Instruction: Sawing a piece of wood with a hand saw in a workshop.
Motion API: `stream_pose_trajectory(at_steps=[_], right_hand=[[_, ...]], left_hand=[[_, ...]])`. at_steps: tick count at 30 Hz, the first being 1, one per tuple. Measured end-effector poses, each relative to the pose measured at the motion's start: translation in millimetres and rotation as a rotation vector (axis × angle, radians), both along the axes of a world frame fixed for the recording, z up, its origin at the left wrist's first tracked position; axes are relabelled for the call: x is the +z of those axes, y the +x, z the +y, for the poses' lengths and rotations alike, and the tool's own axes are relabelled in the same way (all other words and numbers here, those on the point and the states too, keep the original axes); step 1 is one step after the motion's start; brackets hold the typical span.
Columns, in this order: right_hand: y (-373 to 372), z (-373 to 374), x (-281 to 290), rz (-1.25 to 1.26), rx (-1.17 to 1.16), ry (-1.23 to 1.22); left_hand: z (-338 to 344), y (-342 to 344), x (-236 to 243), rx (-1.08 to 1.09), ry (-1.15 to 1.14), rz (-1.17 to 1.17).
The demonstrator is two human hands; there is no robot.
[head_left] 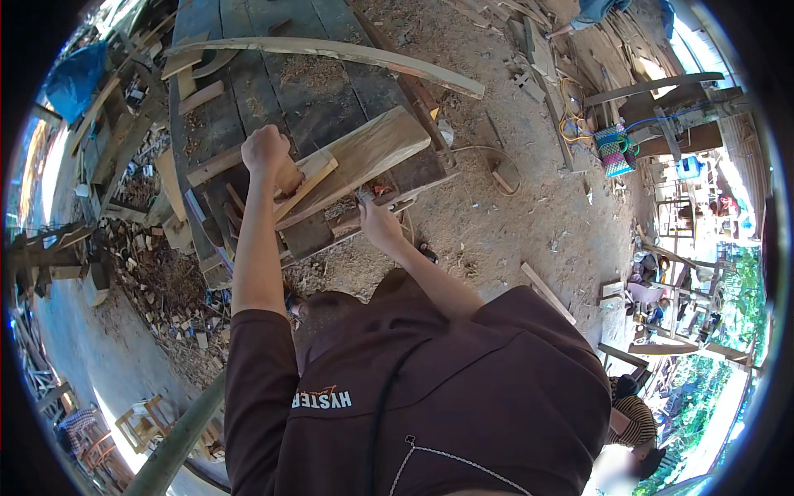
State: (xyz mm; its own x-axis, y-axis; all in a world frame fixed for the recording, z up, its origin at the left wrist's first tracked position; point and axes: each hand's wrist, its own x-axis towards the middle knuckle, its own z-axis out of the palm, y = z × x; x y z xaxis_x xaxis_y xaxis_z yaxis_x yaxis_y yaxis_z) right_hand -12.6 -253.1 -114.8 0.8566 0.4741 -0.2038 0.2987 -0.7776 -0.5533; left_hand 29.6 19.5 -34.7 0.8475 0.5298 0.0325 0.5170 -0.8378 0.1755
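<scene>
My left hand (265,149) is closed in a fist just above a small wooden piece (289,174); what it grips is hidden. That piece is beside a thin wooden strip (321,178), which lies along a thick pale timber (385,145) on the dark plank workbench (306,103). My right hand (378,219) is at the bench's near edge, just below the timber, with fingers curled; what they hold is too small to make out. Wood shavings (343,211) and a small red object (382,190) lie near its fingertips.
A long curved board (347,54) crosses the bench's far part. Scrap wood (182,298) litters the left floor. Cables and a woven bag (614,153) are at right. A striped-shirted person (637,417) is at lower right, another person's blue-clad part (595,12) at top.
</scene>
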Motion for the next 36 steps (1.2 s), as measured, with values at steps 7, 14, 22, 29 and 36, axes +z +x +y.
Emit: stream_pose_trajectory(at_steps=[7,14,22,29,36], right_hand=[[-5,-3,4,0.027,0.0,0.0],[12,20,-6,0.001,-0.03,0.042],[-20,-17,0,0.052,0.011,-0.021],[19,31,-6,0.058,-0.013,-0.029],[-21,-19,-16,0.039,0.008,-0.023]], left_hand=[[-2,-3,1,-0.048,0.054,-0.051],[-15,2,4,-0.016,0.042,-0.057],[-2,-5,0,-0.027,0.027,-0.036],[-10,0,2,-0.05,0.034,-0.071],[-8,-6,-1,-0.019,0.007,-0.011]])
